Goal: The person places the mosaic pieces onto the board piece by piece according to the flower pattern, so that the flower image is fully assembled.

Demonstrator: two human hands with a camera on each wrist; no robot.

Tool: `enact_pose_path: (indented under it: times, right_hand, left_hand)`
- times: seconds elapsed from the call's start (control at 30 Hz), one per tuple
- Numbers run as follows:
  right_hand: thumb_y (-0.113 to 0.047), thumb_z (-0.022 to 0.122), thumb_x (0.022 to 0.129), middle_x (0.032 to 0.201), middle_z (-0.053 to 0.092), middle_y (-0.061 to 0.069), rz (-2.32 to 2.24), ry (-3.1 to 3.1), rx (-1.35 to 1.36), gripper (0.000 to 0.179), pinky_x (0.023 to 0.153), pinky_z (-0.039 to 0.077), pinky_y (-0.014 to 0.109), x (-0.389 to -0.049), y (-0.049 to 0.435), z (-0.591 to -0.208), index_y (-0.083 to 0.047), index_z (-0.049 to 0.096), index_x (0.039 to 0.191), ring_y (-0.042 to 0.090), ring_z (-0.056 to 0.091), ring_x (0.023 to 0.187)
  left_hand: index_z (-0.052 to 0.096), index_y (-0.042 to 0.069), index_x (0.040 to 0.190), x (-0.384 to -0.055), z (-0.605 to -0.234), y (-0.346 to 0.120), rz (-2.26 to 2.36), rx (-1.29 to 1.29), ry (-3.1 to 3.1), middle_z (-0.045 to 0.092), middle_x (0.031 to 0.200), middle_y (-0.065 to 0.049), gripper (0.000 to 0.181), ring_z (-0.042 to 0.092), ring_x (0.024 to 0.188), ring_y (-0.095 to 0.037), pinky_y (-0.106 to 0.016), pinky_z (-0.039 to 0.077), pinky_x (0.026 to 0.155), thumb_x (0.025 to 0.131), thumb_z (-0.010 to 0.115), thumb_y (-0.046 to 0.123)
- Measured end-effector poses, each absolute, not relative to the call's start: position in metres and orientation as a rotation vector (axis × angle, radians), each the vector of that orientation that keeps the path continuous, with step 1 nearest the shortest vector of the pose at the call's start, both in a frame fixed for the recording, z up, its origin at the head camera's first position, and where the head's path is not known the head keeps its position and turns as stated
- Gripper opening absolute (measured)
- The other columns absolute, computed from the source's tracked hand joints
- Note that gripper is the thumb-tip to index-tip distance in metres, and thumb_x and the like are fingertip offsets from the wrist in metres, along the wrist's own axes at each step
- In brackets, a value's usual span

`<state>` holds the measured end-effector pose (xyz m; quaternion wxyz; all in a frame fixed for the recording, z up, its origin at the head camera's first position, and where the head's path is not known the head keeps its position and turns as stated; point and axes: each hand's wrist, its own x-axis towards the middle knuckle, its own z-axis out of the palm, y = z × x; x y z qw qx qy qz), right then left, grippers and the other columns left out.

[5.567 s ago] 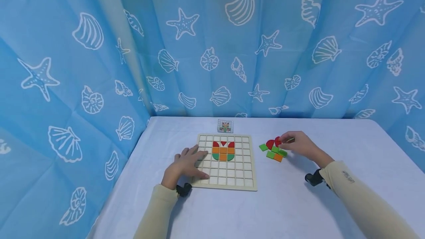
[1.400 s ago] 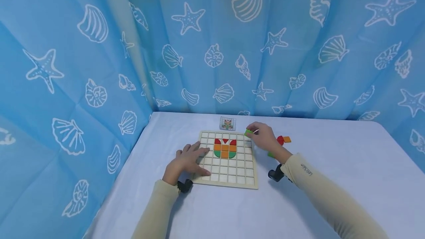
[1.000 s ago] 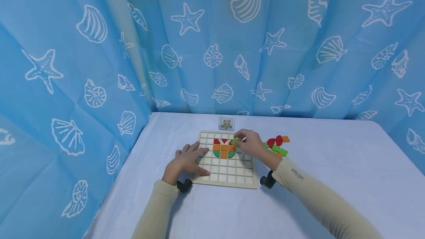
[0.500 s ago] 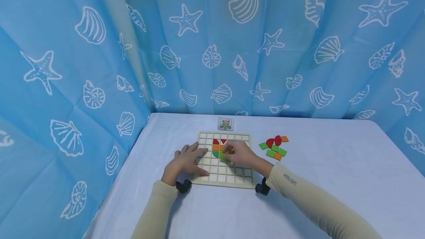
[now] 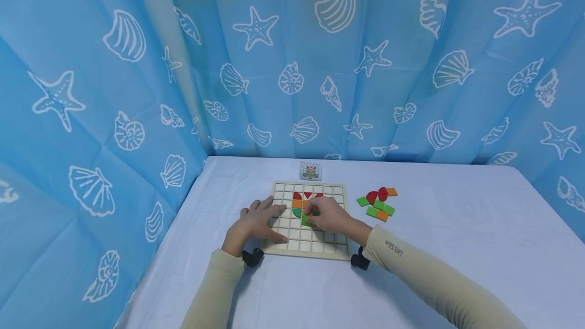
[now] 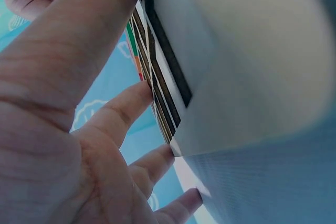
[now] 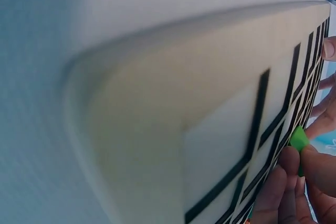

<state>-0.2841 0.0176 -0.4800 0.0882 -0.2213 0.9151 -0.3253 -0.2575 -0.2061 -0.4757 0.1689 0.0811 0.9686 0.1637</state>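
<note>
Blue curtain (image 5: 292, 39) behind a white table (image 5: 320, 293), and from my seat I've got one board (image 5: 315, 254), one card (image 5: 311, 171), left hand (image 5: 255, 221) spread wide along the board's left side, right hand (image 5: 333, 216) pinching one green tile (image 5: 305, 221) just below the pattern (image 5: 297, 203), can't tell if it's seated. I'd square it up, then press flat before letting go. Loose at right, best count: four greens (image 5: 379, 204), two oranges (image 5: 382, 216), two reds (image 5: 372, 197).

The pinched tile (image 7: 299, 138) is green; the loose tiles (image 5: 379, 204) are green, red and orange; the cream board (image 5: 320, 255) has white squares. The blue curtain (image 5: 269, 105) bears white shells and starfish; the tablecloth (image 5: 439, 207) is white.
</note>
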Motion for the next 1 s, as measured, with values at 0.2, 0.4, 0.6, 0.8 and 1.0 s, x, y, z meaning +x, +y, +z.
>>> enact_pose_path:
  times: [0.2,0.4,0.6,0.8,1.0]
  right_hand:
    - [-0.017,0.077,0.086,0.081,0.066,-0.008,-0.942,2.737,-0.696,0.007,0.078,0.053,0.031,-0.2845,0.0183,-0.481,-0.017,0.069,0.086,0.008,0.058,0.078]
    - [-0.016,0.076,0.087,0.077,0.063,-0.008,-0.86,2.744,-0.768,0.011,0.075,0.051,0.03,-0.2807,0.0175,-0.4819,-0.018,0.071,0.078,0.01,0.055,0.078]
    - [-0.015,0.077,0.086,0.078,0.065,-0.008,-0.871,2.733,-0.74,0.007,0.076,0.053,0.03,-0.2778,0.0172,-0.483,-0.017,0.072,0.081,0.01,0.056,0.078]
    - [-0.017,0.078,0.085,0.082,0.067,-0.008,-0.845,2.74,-0.727,0.005,0.079,0.054,0.031,-0.2783,0.0172,-0.4832,-0.015,0.074,0.087,0.009,0.057,0.079]
    - [-0.016,0.079,0.085,0.08,0.068,-0.008,-0.844,2.721,-0.733,0.004,0.079,0.054,0.03,-0.2794,0.0178,-0.4787,-0.015,0.075,0.084,0.009,0.058,0.078]
  left_hand:
    - [0.041,0.033,0.151,-0.2572,-0.4736,-0.2055,0.459,0.239,2.754,0.018,0.166,-0.007,0.093,0.015,0.15,-0.038,-0.064,0.016,0.117,0.071,0.081,0.061]
    - [0.04,0.033,0.151,-0.2556,-0.4719,-0.2057,0.456,0.23,2.752,0.018,0.166,-0.006,0.093,0.015,0.15,-0.038,-0.064,0.016,0.117,0.071,0.081,0.06]
    - [0.041,0.033,0.15,-0.2554,-0.4743,-0.2059,0.47,0.222,2.742,0.018,0.166,-0.007,0.093,0.015,0.15,-0.039,-0.065,0.015,0.117,0.071,0.081,0.06]
    - [0.041,0.034,0.15,-0.256,-0.4765,-0.2071,0.454,0.231,2.75,0.018,0.166,-0.006,0.093,0.015,0.15,-0.038,-0.064,0.016,0.117,0.07,0.081,0.061]
    - [0.04,0.034,0.15,-0.2557,-0.4745,-0.2061,0.458,0.228,2.751,0.018,0.166,-0.006,0.093,0.015,0.15,-0.038,-0.064,0.016,0.117,0.071,0.081,0.061]
